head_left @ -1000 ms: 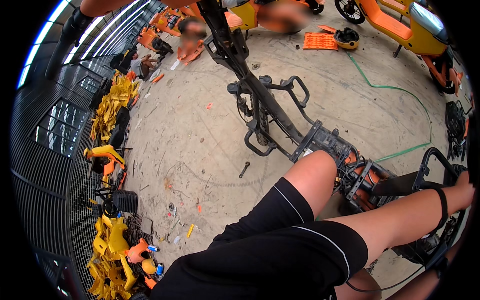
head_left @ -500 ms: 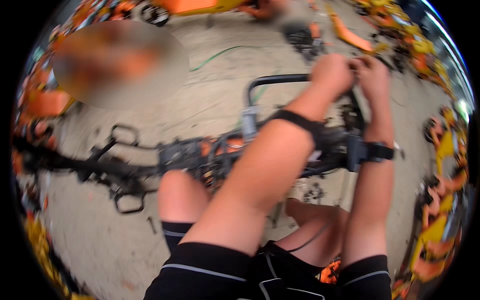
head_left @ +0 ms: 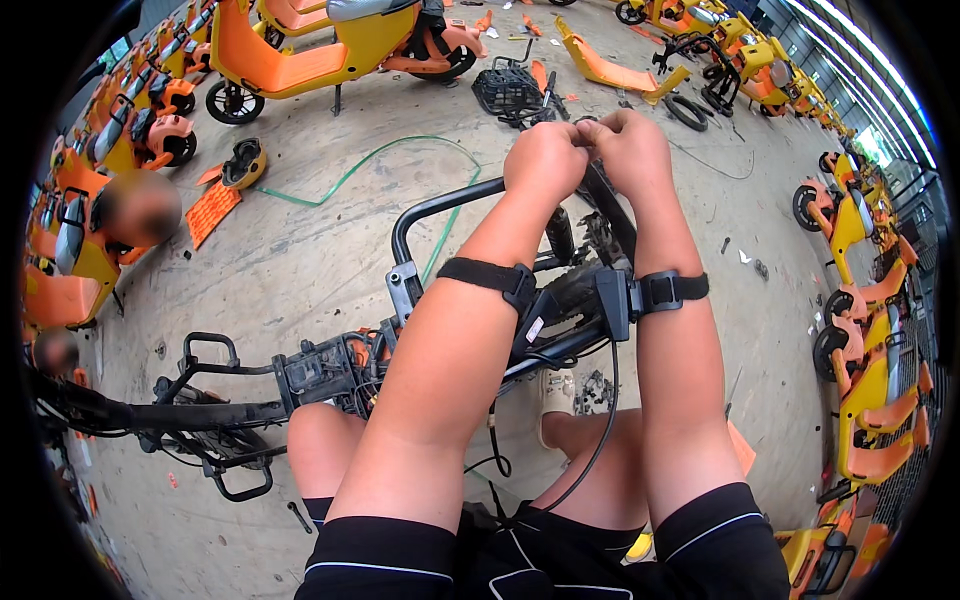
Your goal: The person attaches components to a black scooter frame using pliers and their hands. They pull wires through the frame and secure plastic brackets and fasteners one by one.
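Both my hands meet over the far end of a stripped black scooter frame (head_left: 450, 196) that lies across in front of me. My left hand (head_left: 545, 165) is closed, its fingertips against those of my right hand (head_left: 634, 152). The right one is curled in a pinch. Anything between the fingers is hidden or too small to make out. Under the wrists run the frame's bent tube and a dark wheel (head_left: 572, 292). A black strap circles each forearm; a small black box (head_left: 614, 303) sits at the right one.
A yellow and orange scooter (head_left: 300, 65) stands at the far left. A black wire basket (head_left: 507, 92), loose orange panels (head_left: 605, 70) and a tire (head_left: 686, 112) lie beyond my hands. Green strap (head_left: 345, 178) crosses the floor. Rows of scooters (head_left: 868, 400) line both sides.
In the picture my hands and the frame have shifted left, and blur has cleared. The hands stay together, fingers closed. More of the far floor and scooters shows.
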Tool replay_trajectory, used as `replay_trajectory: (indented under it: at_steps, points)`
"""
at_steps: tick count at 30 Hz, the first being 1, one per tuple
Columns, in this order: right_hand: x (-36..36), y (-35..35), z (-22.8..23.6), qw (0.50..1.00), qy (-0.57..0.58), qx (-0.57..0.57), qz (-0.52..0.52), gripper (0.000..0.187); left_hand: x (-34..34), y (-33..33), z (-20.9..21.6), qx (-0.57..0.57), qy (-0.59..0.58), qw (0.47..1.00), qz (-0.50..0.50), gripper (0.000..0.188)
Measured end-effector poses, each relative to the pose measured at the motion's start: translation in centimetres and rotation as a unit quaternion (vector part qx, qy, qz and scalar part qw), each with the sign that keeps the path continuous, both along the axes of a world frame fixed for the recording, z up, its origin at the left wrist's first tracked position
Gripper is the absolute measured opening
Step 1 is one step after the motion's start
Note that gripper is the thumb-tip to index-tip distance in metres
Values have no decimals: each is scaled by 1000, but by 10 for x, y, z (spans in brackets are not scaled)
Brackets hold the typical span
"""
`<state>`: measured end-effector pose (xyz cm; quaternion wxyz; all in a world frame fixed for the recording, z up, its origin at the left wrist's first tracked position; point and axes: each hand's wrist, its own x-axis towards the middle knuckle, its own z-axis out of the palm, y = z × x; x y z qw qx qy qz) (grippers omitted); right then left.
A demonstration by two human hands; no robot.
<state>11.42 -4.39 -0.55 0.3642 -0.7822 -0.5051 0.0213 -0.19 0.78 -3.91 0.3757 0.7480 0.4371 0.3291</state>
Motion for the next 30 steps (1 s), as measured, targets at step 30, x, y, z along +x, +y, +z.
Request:
replay_trajectory:
  at_steps: [30]
  points:
    - [12, 10, -11, 997, 25, 51, 52, 19, 1, 1, -7, 39, 42, 997, -46, 36]
